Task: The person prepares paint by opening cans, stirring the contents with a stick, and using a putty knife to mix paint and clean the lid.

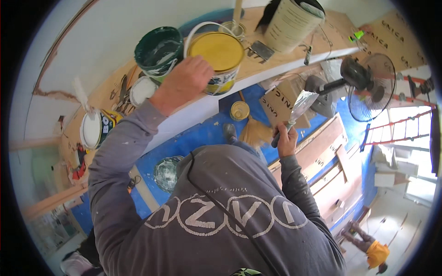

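Note:
My left hand [186, 82] is closed, fingers curled at the near-left rim of a bucket with a yellow top [216, 51] and a raised white handle. What its fingers grip is hidden. To its left, touching or nearly so, stands a dark green bucket [159, 49] smeared with white inside. My right hand [287, 139] is wrapped round the handle of a putty knife [303, 105], held up over the floor; its wide blade has whitish smears.
A curved wooden counter [258, 27] bears a tall pale bucket [294, 25], a white-lidded tub [92, 129] and tools. A fan [372, 87] stands at the right, before a red ladder [398, 133]. On the blue floor sheet lie a broom [256, 133] and boards [317, 156]. Another person [376, 252] is far right.

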`<act>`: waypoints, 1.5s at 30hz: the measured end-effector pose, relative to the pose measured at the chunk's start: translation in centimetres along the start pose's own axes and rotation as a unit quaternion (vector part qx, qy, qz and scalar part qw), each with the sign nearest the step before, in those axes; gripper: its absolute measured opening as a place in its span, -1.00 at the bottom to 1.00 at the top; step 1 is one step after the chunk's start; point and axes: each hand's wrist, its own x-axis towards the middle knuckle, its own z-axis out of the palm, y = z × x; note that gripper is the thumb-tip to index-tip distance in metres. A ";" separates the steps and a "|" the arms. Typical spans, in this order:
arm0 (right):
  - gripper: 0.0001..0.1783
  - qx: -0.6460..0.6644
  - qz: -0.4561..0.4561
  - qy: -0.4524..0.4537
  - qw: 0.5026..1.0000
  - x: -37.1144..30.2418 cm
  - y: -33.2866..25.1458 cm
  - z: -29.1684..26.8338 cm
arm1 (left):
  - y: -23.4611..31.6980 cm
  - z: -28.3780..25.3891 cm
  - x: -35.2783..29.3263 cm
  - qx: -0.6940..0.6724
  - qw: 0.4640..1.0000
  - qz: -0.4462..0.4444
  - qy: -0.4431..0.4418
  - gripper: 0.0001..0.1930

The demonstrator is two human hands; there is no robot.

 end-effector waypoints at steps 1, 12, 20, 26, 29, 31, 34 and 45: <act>-0.69 -0.014 0.002 0.004 1.000 -0.7 0.6 -0.6 | -0.6 0.0 -0.3 0.010 1.000 0.006 -0.011 -0.83; -0.66 0.017 0.071 0.050 0.996 -3.3 5.7 -3.3 | -2.7 0.0 1.5 -0.226 0.968 -0.039 -0.102 -0.81; -0.66 0.001 0.060 0.049 0.997 -3.1 6.1 -3.8 | -2.5 1.4 2.5 -0.176 0.975 -0.071 -0.118 -0.64; -0.69 0.016 0.077 0.088 0.993 -6.4 8.2 -6.8 | -4.2 0.9 5.5 0.023 0.994 -0.102 0.020 -0.55; -0.69 0.031 0.111 0.077 0.990 -6.9 9.2 -8.0 | -5.9 1.7 5.7 0.018 0.965 -0.260 0.030 -0.49; -0.70 0.016 0.118 0.058 0.991 -6.8 10.7 -9.1 | -5.5 1.7 6.1 -0.096 0.929 -0.356 -0.033 -0.57; -0.69 -0.051 0.118 0.023 0.991 -3.5 13.6 -11.3 | -4.0 -0.4 8.9 -0.366 0.812 -0.445 -0.094 -0.62; -0.62 -0.162 0.142 -0.039 0.976 3.3 18.7 -22.9 | 7.2 -7.7 17.8 -0.449 0.698 -0.551 -0.089 -0.76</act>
